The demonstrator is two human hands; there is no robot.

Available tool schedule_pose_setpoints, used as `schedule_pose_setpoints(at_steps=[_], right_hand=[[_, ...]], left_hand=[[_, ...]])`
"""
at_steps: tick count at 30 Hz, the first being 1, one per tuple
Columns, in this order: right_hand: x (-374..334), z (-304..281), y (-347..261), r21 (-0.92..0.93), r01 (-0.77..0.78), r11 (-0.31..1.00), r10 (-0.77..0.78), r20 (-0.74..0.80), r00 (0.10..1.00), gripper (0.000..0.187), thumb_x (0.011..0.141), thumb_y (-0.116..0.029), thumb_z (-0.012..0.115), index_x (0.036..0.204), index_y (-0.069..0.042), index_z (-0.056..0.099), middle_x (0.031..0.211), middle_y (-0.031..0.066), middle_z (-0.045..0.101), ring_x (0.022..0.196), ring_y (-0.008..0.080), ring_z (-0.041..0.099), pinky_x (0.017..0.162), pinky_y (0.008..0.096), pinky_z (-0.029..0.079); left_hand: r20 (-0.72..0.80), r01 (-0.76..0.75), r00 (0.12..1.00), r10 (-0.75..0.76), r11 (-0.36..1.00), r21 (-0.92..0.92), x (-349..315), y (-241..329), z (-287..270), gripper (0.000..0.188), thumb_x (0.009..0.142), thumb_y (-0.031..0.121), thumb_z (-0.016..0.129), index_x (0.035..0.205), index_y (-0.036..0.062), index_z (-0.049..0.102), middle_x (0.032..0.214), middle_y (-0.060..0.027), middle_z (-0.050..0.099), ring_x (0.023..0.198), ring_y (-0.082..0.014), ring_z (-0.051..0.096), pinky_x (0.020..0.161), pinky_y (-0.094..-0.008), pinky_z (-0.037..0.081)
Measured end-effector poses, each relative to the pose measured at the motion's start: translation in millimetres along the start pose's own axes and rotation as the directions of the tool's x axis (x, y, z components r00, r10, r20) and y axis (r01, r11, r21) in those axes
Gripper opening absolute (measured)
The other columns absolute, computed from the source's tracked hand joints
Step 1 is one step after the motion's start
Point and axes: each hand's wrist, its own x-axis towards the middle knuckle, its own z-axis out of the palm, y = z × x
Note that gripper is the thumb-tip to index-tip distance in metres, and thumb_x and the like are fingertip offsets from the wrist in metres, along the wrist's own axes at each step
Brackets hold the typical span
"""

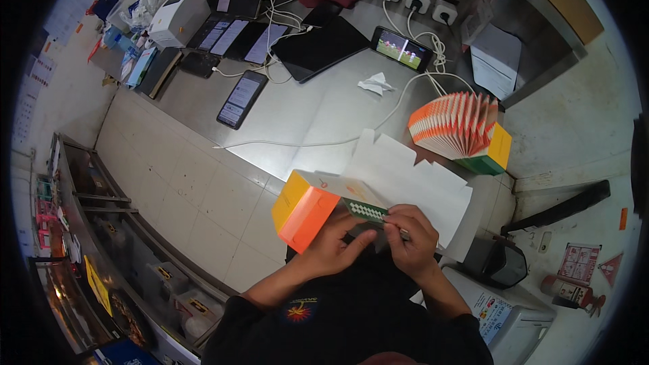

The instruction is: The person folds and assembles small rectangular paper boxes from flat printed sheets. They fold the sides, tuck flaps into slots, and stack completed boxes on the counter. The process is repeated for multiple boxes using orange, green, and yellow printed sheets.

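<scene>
At six o'clock, the bare right hand (412,238) pinches the orange-yellow-green cardboard carton (311,215); the left hand (331,246) touches it, how its grip closes I cannot tell. Farther, at two o'clock from it, stands a fanned orange-white cardboard stack (447,126).

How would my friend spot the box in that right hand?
Find the big metal table. At its near edge, the right hand pinches the green flap of a yellow-and-orange box. It's a single box, partly opened out, while its neighbours sit fanned together in a stack.
</scene>
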Motion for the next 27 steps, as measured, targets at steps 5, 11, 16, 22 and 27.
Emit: schedule_pose_setpoints(at_steps=[5,11,16,22,27], right_hand=[[-24,-3,-17,0.015,0.055,0.998,-0.053,-0.098,0.994,0.013,0.099,-0.001,0.081,0.111,0.002,0.077,0.109,0.0147,0.073,0.099,0.0279,0.076,0.083,0.0351,0.062],[-52,-4,-34,-0.025,0.094,0.995,-0.097,-0.123,0.988,0.013,0.101,-0.002,0.080,0.113,0.003,0.078,0.110,0.0126,0.071,0.095,0.0246,0.074,0.076,0.0323,0.060],[-71,-6,-49,0.136,-0.048,0.990,0.056,-0.054,0.997,0.013,0.100,-0.002,0.080,0.113,0.003,0.079,0.106,0.0121,0.071,0.093,0.0235,0.072,0.079,0.0333,0.059],[-85,1,-55,0.098,0.027,0.995,-0.022,-0.061,0.998,0.011,0.103,-0.002,0.079,0.112,0.002,0.081,0.110,0.0121,0.073,0.090,0.0162,0.071,0.072,0.0274,0.059],[-87,2,-59,0.082,-0.026,0.996,0.031,-0.059,0.998,0.012,0.099,-0.001,0.081,0.111,0.002,0.081,0.108,0.0130,0.072,0.098,0.0244,0.073,0.081,0.0332,0.060]], left_hand=[[-0.003,0.250,0.968,-0.250,0.968,-0.006,-27,-3,13,0.019,0.108,0.012,0.076,0.125,0.0034,0.077,0.116,-0.0093,0.081,0.111,-0.0202,0.076,0.098,-0.0354,0.059],[0.009,0.267,0.954,-0.300,0.834,-0.482,-46,-7,35,0.025,0.104,0.004,0.080,0.126,0.0015,0.068,0.112,-0.0086,0.082,0.102,-0.0131,0.076,0.094,-0.0294,0.061],[0.029,0.209,0.974,-0.224,0.848,-0.486,-64,-16,31,0.018,0.106,0.001,0.077,0.121,0.0015,0.068,0.108,-0.0065,0.082,0.099,-0.0105,0.076,0.092,-0.0270,0.060],[0.020,0.189,0.978,-0.206,0.852,-0.489,-85,-25,35,0.011,0.106,0.001,0.076,0.117,0.0001,0.071,0.110,-0.0074,0.082,0.101,-0.0103,0.076,0.091,-0.0265,0.060],[0.037,0.165,0.985,-0.169,0.858,-0.486,-85,-30,35,0.011,0.106,0.001,0.076,0.117,0.0002,0.073,0.109,-0.0073,0.082,0.099,-0.0106,0.076,0.090,-0.0269,0.060]])
